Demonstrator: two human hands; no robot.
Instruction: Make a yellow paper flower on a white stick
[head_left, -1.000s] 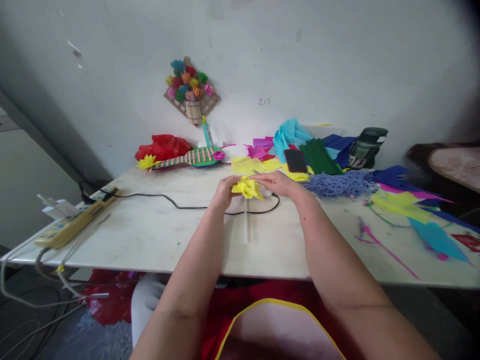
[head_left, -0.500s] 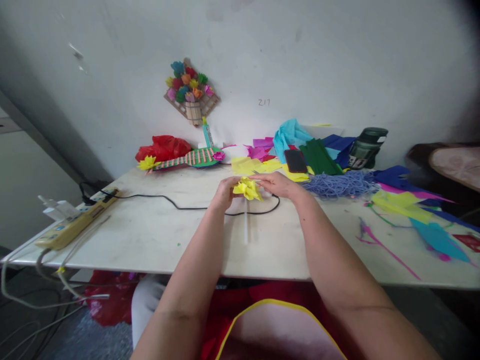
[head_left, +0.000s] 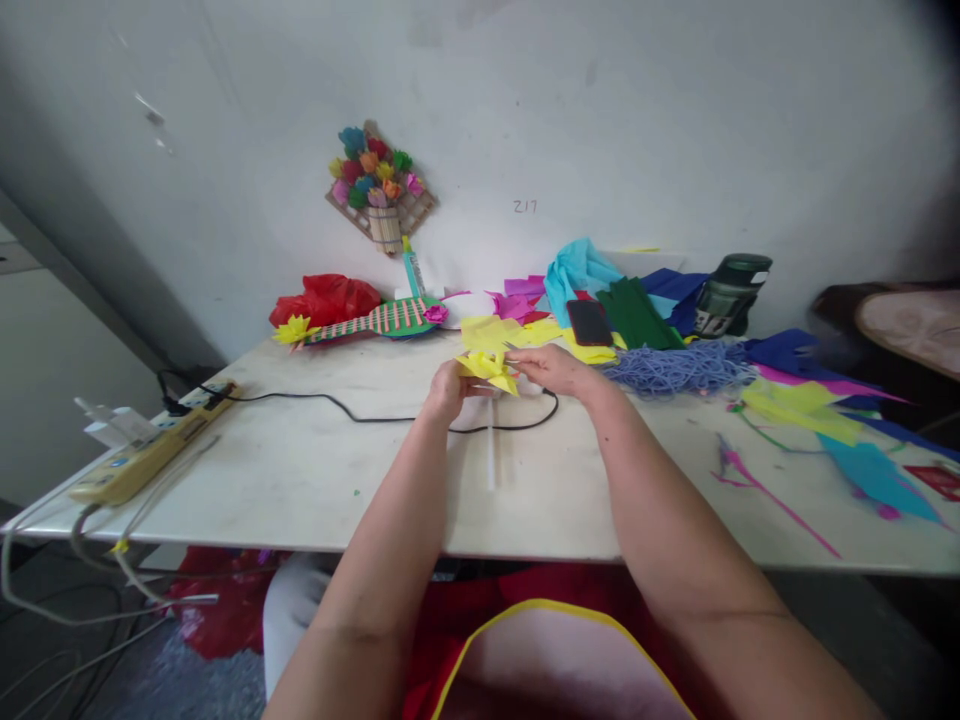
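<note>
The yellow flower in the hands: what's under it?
A white stick pokes out below the yellow flower, with a black cord near it. The flower covers the stick's far end, so what's there can't be seen.

We face a pale grey, scuffed wall [head_left: 615, 120] (someone's thin handwritten "217" [head_left: 526, 207] marks it), shadowed toward the right edge. Before it stretches a long off-white tabletop [head_left: 285, 470]; dark brown furniture with a pale panel [head_left: 844, 308] stands far right. Near left, we see dark grey floor [head_left: 45, 570].
</note>
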